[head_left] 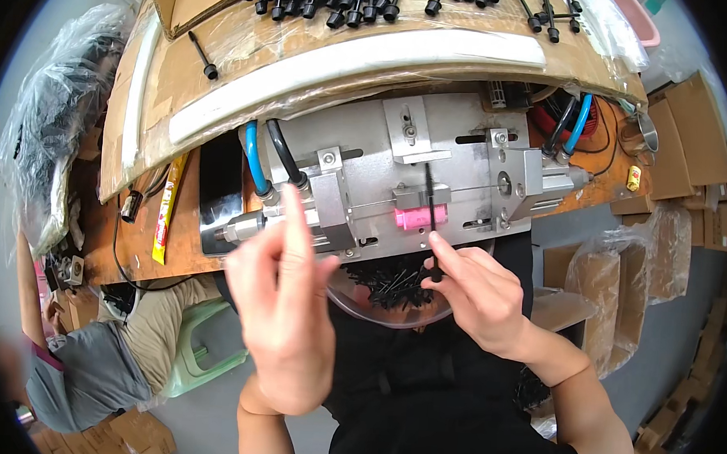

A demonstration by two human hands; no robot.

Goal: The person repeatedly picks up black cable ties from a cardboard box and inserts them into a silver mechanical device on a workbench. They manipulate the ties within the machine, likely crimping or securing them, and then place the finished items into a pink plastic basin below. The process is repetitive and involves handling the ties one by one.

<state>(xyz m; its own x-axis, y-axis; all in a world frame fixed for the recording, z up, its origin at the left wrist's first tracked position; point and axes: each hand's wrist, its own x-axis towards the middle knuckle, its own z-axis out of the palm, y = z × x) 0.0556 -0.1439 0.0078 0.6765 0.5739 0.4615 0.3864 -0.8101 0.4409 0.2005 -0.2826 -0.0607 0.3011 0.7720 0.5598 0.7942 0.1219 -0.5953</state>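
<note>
In my right hand (483,299), a thin black wand (430,206) with a bristly-looking far end is pinched between thumb and fingertips. It stands across a small metal block (418,195) and a pink piece (417,218) at the middle of a metal fixture (380,215). My left hand (281,305) is raised before the fixture's left clamp cylinder (328,205), index finger stretched out and thumb apart; nothing shows in it. Below the fixture's front edge, a clear bowl (349,307) holds many small black parts, partly hidden by my right hand.
Black capped rods (354,4) lie heaped on a cardboard-covered shelf (249,65) behind the fixture. Blue hoses (255,160) run to both cylinders. A yellow packet (167,208) lies at the left on the wooden table (116,243). Another person (110,362) sits at the left; cartons (697,138) stand right.
</note>
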